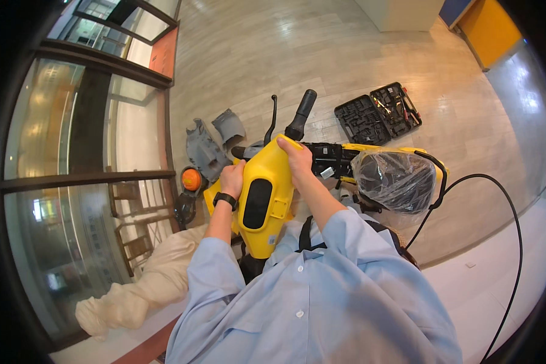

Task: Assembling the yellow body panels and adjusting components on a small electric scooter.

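Between both my hands is a yellow plastic scooter cover (264, 164) with a dark rounded window (258, 203) and a small square recess. My left hand (230, 179), with a black watch at the wrist, grips the left edge. On the upper right edge sits my right hand (296, 161), its thumb pressed on the yellow face. Fingertips of both are hidden behind the cover. Just beyond the cover, a black handlebar grip (303, 112) and a brake lever (273, 115) stick out. To the right lies the scooter's body, its seat (397, 179) wrapped in clear plastic.
An unfolded black tool case (379, 112) lies on the floor beyond the scooter. Grey plastic panels (207, 150) and an orange-topped part (191, 179) are at left. Glass windows (54, 224) and beige cloth (145, 291) line the left. A black cable (515, 230) loops at right.
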`<state>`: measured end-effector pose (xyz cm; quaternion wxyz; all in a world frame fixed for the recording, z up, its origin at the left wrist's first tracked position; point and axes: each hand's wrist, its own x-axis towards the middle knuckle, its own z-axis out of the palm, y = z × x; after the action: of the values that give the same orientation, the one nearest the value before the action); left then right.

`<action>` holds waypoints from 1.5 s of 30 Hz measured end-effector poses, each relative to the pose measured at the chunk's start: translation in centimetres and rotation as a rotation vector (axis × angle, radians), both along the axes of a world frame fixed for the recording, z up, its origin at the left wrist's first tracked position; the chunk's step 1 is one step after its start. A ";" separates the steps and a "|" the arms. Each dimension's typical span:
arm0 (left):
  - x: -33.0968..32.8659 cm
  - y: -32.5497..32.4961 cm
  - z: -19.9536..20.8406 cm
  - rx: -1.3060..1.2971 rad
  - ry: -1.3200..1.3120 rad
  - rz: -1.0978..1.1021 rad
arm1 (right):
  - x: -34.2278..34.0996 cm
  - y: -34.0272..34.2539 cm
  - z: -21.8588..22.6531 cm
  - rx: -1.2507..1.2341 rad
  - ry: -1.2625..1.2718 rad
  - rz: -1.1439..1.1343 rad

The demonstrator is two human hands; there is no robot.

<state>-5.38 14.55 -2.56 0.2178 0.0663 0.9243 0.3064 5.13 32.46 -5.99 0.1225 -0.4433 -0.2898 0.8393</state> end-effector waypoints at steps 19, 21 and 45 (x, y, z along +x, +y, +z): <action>-2.2 6.5 3.6 0.132 -0.633 -0.475 | 6.5 -4.7 0.9 -0.182 0.051 0.146; -2.6 7.0 3.4 0.165 -0.654 -0.485 | 8.9 -8.6 -0.7 -0.089 0.064 0.172; -1.5 7.2 5.3 0.029 -0.545 -0.463 | 14.5 -12.4 -4.0 -0.460 0.288 0.277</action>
<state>-6.86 21.77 2.75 0.5188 0.1928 0.7885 0.2684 19.60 20.10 -9.94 -0.0569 -0.2921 -0.1296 0.9459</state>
